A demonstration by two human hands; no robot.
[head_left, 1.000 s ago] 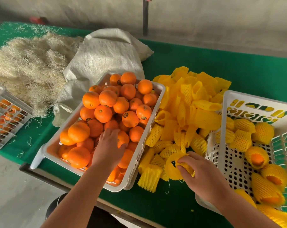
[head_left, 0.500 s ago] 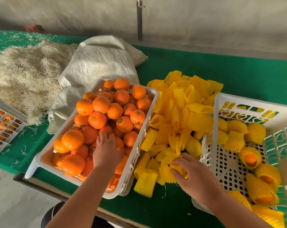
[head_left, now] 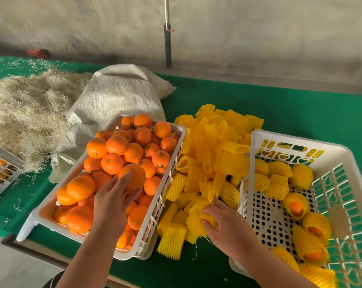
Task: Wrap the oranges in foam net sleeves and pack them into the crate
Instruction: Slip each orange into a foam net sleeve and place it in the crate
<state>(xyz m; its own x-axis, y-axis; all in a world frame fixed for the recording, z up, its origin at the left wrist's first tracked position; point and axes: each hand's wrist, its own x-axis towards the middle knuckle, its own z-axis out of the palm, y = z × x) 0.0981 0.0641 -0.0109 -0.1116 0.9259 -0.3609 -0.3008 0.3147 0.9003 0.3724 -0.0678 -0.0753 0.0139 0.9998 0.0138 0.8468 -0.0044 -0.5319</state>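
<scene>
Far left: we see a pile of straw (head_left: 24,113) and a pale woven sack (head_left: 118,98) lying on the green table (head_left: 300,113); the corner of another crate (head_left: 1,173) shows at the frame's edge.
Orange tray: the white tray (head_left: 177,129) is heaped with bare oranges (head_left: 113,163), most of them not yet wrapped.
Left hand: our left hand (head_left: 111,202) grips one orange (head_left: 134,175) just above the heap, fingers curled round it from below.
Sleeve pile: loose yellow foam sleeves (head_left: 215,154) lie between the tray and the packing crate.
Right hand: our right hand (head_left: 225,223) pinches one sleeve (head_left: 196,217) at the near end of the pile; the two hands are apart.
Packing crate: the white crate (head_left: 296,142) on the right holds wrapped oranges (head_left: 277,179) over part of its floor.
Risk, fruit: lifting from a heap, we judge, could set neighbours rolling, and one might go over the tray's low wall.
Risk, sleeve: the pinched sleeve looks crumpled; unless its mouth is opened, the orange may jam or tear the net.
</scene>
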